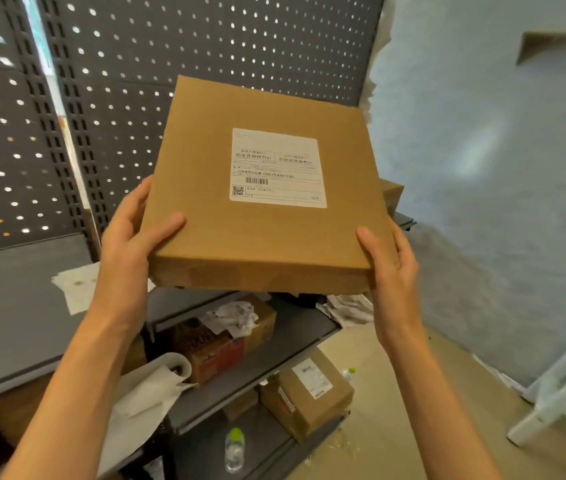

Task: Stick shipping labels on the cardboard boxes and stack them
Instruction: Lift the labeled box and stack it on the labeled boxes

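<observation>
A flat brown cardboard box [205,188] is held up in the air in front of a grey pegboard. A white shipping label [277,167] with a barcode and a QR code is stuck on its top face. My left hand [132,237] grips the box's near left corner, thumb on top. My right hand [390,261] grips the near right corner, thumb on top, fingers under the side. Behind the box's right edge a corner of another cardboard box [391,195] shows on a shelf.
Grey shelves [15,306] run below, with crumpled paper [77,285], a red-printed carton [212,351] and a labelled box [309,389] on the lower levels. A plastic bottle [235,448] lies at the bottom. A white frame [558,393] stands at the right by the wall.
</observation>
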Available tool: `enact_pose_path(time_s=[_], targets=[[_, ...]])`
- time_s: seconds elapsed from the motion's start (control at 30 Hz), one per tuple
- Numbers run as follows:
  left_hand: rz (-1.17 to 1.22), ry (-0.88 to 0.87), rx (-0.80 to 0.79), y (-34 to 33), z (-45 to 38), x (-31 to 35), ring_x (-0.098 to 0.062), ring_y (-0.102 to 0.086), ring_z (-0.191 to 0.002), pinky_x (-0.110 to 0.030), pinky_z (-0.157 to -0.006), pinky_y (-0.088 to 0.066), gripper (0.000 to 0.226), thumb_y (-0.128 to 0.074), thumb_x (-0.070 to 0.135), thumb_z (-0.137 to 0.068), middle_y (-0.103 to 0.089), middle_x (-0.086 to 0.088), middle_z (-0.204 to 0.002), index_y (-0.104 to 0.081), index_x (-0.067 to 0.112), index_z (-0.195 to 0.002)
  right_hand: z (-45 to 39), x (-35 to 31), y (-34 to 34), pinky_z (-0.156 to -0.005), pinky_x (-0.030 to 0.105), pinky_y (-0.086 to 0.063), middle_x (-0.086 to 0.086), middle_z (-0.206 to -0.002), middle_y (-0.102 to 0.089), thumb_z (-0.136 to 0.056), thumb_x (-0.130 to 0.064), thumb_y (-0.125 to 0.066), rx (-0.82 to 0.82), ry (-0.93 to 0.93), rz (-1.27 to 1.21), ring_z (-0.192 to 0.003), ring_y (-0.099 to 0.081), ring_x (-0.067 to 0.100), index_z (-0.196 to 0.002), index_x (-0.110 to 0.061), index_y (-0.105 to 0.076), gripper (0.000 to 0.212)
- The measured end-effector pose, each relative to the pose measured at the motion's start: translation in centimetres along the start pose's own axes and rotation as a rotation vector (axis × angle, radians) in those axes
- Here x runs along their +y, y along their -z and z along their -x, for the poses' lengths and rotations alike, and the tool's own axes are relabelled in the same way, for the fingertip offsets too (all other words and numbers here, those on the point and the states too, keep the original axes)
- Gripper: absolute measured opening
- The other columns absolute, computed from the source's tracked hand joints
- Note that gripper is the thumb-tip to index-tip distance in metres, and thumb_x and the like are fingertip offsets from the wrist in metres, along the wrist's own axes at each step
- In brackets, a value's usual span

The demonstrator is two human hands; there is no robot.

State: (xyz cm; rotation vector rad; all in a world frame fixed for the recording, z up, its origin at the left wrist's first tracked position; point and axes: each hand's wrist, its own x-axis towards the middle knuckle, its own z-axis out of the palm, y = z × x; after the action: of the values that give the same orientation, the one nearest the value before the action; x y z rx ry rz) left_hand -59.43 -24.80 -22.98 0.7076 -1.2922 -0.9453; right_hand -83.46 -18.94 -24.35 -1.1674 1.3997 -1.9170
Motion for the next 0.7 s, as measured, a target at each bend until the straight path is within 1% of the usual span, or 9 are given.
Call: enact_pose_path(time_s=[0.07,0.17,0.3,0.37,0.5,0.57,0.63,0.7], targets=[[0.005,0.003,0.0,-2.3,-0.2,-0.7,-0.01,-0.057,-0.113,-0.023,-0.087,-0.043,0.06,-0.059,0.026,-0.075,-0.06,0.008,-0.124,-0.048,0.021,-0.134,-1.3,0.2,2.0,-0.086,0.027,-0.051,-0.008,-0.121,-0.06,-0.063,-0.059,-0.063,0.01,0.002,0.006,-0.109,-0.059,0.012,-0.13,-0.032,-0.049,0.074],[0.007,0.007,-0.006,-5.2,-0.6,-1.6,-0.012,-0.056,-0.115,-0.028,-0.093,-0.042,0.059,-0.06,0.026,-0.076,-0.06,0.007,-0.125,-0.049,0.022,-0.134,-3.1,0.5,4.5,-0.081,0.024,-0.049,-0.007,-0.12,-0.06,-0.07,-0.052,-0.063,0.02,0.007,0.006,-0.108,-0.059,0.012,-0.132,-0.028,-0.049,0.068],[0.004,0.014,-0.025,-8.7,-1.5,-2.3,-0.012,-0.055,-0.115,-0.029,-0.094,-0.042,0.06,-0.059,0.026,-0.076,-0.059,0.006,-0.126,-0.048,0.021,-0.135,-5.6,0.9,7.0,-0.075,0.018,-0.048,-0.006,-0.123,-0.059,-0.073,-0.048,-0.061,0.026,0.013,0.003,-0.108,-0.058,0.01,-0.133,-0.027,-0.048,0.065],[0.006,0.021,-0.023,-10.2,-2.2,-2.7,-0.01,-0.057,-0.113,-0.028,-0.091,-0.042,0.059,-0.059,0.026,-0.075,-0.06,0.008,-0.123,-0.049,0.023,-0.133,-7.1,1.3,7.9,-0.072,0.015,-0.049,-0.006,-0.124,-0.058,-0.074,-0.048,-0.061,0.031,0.012,-0.008,-0.108,-0.058,0.008,-0.134,-0.026,-0.048,0.066],[-0.002,0.036,-0.008,-12.9,-4.2,-3.7,-0.009,-0.058,-0.108,-0.026,-0.084,-0.042,0.059,-0.06,0.027,-0.074,-0.061,0.01,-0.121,-0.05,0.025,-0.132,-10.1,2.2,9.1,-0.073,0.016,-0.049,-0.006,-0.124,-0.058,-0.074,-0.048,-0.061,0.037,0.024,-0.014,-0.107,-0.059,0.008,-0.134,-0.026,-0.048,0.066],[-0.002,0.042,0.005,-14.1,-5.4,-4.5,-0.006,-0.058,-0.103,-0.025,-0.082,-0.042,0.058,-0.061,0.028,-0.073,-0.061,0.013,-0.117,-0.051,0.027,-0.13,-11.9,2.9,9.7,-0.071,0.013,-0.05,-0.006,-0.124,-0.058,-0.074,-0.047,-0.061,0.039,0.033,-0.023,-0.106,-0.059,0.008,-0.135,-0.026,-0.047,0.066],[0.003,0.05,0.008,-15.4,-6.8,-5.5,-0.004,-0.059,-0.1,-0.025,-0.081,-0.042,0.055,-0.061,0.028,-0.072,-0.062,0.014,-0.114,-0.053,0.029,-0.126,-13.9,3.4,10.2,-0.073,0.012,-0.05,-0.007,-0.123,-0.058,-0.074,-0.046,-0.061,0.039,0.045,-0.013,-0.107,-0.059,0.007,-0.134,-0.025,-0.048,0.066],[0.007,0.056,-0.001,-16.7,-8.2,-6.5,-0.006,-0.059,-0.101,-0.024,-0.079,-0.042,0.056,-0.063,0.028,-0.071,-0.061,0.011,-0.116,-0.053,0.028,-0.126,-16.1,3.8,10.7,-0.075,0.014,-0.051,-0.007,-0.121,-0.06,-0.074,-0.046,-0.061,0.036,0.057,-0.003,-0.106,-0.06,0.007,-0.132,-0.025,-0.05,0.063]])
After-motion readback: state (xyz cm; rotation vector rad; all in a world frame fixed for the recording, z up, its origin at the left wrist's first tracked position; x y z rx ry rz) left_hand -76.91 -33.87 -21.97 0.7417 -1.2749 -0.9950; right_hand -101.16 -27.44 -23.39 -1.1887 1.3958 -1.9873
